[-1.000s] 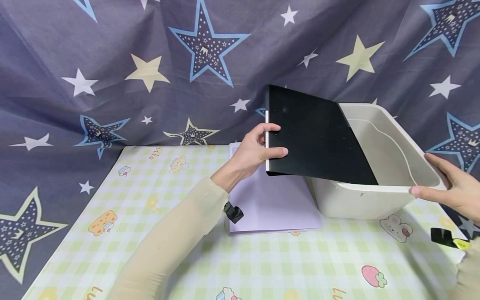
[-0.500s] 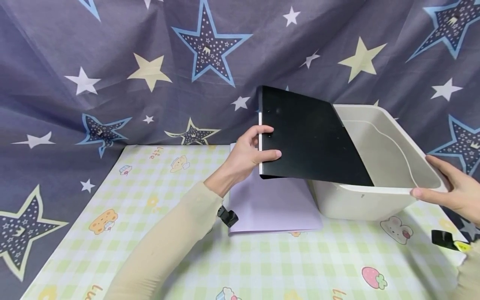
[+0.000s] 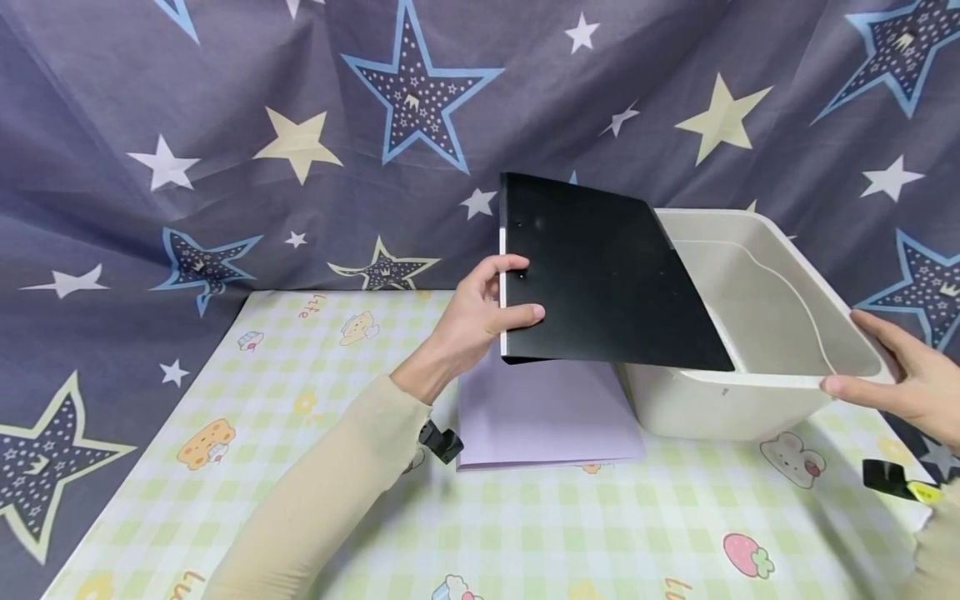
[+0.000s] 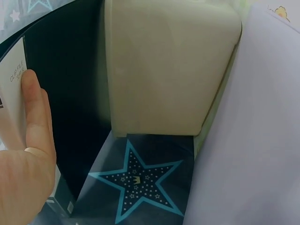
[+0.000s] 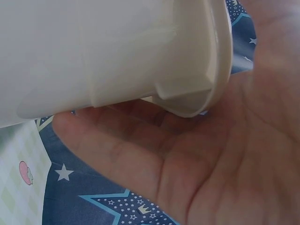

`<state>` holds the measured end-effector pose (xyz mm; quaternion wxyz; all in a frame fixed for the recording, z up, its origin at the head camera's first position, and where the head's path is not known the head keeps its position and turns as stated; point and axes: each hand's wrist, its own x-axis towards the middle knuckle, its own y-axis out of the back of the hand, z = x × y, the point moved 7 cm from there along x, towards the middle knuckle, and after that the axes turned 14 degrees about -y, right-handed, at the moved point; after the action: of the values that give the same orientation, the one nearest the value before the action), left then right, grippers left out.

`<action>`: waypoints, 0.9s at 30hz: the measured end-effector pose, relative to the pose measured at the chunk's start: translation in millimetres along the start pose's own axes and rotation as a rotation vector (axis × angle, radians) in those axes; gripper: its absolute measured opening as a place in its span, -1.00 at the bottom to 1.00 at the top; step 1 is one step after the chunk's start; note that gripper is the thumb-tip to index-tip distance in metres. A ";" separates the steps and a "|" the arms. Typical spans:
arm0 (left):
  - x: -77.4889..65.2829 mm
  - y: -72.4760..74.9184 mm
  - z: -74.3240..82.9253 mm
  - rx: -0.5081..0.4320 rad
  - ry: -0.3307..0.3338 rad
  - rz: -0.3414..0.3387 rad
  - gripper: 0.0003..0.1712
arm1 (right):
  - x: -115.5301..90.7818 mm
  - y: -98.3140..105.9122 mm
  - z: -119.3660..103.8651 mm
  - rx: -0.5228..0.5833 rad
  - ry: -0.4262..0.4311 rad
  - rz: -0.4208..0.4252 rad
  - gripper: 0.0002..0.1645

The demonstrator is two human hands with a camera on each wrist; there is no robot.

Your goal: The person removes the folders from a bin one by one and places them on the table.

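My left hand (image 3: pixel 472 312) grips a black clip file folder (image 3: pixel 600 283) by its white-labelled spine, thumb on the broad face. The folder is tilted, its right part overlapping the left side of a whitish plastic bin (image 3: pixel 757 404) in the head view. Print reading "CLIP FILE" shows on the spine label (image 4: pixel 14 79) in the left wrist view. At the bin's right end, my right hand (image 3: pixel 911 375) holds the rim, thumb at the near corner. Its fingers (image 5: pixel 112 140) run along the outside wall. The folder hides part of the bin's opening.
A lilac folder (image 3: pixel 547 417) lies flat on the table, left of the bin and partly under the black folder. The checked tablecloth (image 3: pixel 585 533) spreads in front. A dark star-patterned curtain (image 3: pixel 225 167) hangs behind the table.
My left hand has drawn the black folder steadily leftward, uncovering more of the bin's opening. The right hand stays on the bin's rim, and the bin has kept its place.
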<state>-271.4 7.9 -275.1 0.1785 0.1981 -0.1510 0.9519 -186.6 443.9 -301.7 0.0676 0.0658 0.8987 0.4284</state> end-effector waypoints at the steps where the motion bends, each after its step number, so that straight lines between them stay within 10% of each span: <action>1: -0.5 0.8 1.0 -0.001 -0.003 -0.002 -0.27 | -0.3 -0.1 0.2 0.004 0.000 -0.001 0.29; 27: -25.0 21.7 13.5 -0.012 -0.039 -0.051 -0.27 | -2.0 -1.7 0.9 0.000 0.002 -0.004 0.29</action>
<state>-254.2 -23.3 -278.8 0.2008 0.2193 -0.1552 0.9421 -184.6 443.2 -303.4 0.0676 0.0634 0.8989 0.4282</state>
